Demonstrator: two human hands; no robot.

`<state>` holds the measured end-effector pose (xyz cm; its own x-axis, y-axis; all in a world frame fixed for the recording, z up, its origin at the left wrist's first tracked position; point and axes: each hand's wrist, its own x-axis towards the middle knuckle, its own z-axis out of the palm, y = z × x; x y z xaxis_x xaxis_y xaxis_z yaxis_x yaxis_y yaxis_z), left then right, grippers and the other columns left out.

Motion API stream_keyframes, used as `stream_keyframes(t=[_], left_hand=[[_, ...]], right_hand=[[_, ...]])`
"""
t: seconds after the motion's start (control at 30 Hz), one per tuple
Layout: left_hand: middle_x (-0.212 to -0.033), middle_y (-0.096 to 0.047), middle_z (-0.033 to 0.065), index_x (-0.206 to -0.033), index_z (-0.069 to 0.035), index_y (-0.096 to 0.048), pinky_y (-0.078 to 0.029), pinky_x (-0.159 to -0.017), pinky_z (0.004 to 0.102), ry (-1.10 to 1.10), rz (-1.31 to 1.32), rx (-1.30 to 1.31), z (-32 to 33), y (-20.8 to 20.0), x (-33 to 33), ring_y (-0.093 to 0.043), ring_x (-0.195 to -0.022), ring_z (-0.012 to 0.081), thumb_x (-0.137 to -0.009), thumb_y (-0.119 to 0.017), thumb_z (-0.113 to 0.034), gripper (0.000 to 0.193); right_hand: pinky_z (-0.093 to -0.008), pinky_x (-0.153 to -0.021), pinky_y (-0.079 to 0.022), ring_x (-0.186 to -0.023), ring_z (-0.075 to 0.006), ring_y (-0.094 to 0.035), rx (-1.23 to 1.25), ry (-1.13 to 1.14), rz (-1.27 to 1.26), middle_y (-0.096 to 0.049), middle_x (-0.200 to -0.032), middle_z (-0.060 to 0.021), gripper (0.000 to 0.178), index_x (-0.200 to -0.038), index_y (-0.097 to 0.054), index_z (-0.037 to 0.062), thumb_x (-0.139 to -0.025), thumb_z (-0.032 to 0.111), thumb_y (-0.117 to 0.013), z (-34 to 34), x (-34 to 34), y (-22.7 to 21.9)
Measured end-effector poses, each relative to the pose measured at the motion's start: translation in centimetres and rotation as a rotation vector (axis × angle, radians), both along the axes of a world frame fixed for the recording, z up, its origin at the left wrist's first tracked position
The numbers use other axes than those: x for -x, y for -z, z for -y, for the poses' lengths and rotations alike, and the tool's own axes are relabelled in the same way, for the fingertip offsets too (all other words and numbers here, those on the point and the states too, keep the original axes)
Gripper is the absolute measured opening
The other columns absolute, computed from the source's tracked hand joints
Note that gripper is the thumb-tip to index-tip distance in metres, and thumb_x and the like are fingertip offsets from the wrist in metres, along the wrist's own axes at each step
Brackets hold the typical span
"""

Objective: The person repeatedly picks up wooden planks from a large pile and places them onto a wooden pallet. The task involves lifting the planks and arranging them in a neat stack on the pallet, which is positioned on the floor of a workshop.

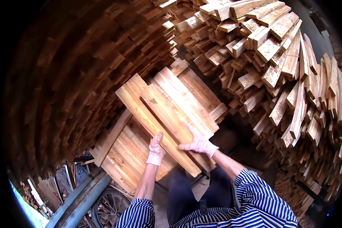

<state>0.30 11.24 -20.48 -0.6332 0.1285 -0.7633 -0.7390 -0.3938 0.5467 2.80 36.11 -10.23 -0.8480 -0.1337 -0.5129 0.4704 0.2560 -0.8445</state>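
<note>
Resting the wide-spread right hand (198, 143) on the right plank (173, 119), touching the left plank (150, 119) with the left hand (155, 152), grip impossible to tell, both planks atop stacked boards (127, 154)!

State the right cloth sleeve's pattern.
Right cloth sleeve: navy and white stripes, best in the head view.

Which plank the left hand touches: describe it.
Left of the bright timber stack lies a board pile. Across it slants a plank, left hand at its left edge. Unlike its neighbour under the right hand, it lies left of the dark gap.
</note>
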Motion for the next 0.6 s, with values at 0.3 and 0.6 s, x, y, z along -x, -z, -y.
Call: stream_keyframes(t=[0.3,0.6], left_hand=[[-0.135,-0.059,0.0119,-0.145,-0.005,-0.052,-0.049,-0.103,0.043,-0.034,0.229,0.162,-4.7,5.3,3.4,-0.057,-0.123,0.0269,-0.086,-0.079,-0.039,0.073],[-0.129,-0.062,0.0129,-0.141,-0.004,-0.053,-0.052,-0.1,0.0431,-0.086,0.221,0.245,-5.3,8.0,3.1,-0.061,-0.116,0.0277,-0.088,-0.077,-0.038,0.067]], right_hand=[[-0.0429,-0.109,-0.046,-0.13,-0.0338,-0.054,-0.525,-0.263,0.145,-0.053,-0.142,-0.0265,0.102,-0.155,-0.033,-0.0019,-0.078,0.047,-0.077,-4.1,6.5,11.8],[-0.0457,-0.096,-0.052,-0.116,-0.0395,-0.061,-0.651,-0.201,-0.051,-0.056,-0.137,-0.0203,0.082,-0.157,-0.038,0.0198,-0.087,0.041,-0.076,-3.4,4.5,13.8]])
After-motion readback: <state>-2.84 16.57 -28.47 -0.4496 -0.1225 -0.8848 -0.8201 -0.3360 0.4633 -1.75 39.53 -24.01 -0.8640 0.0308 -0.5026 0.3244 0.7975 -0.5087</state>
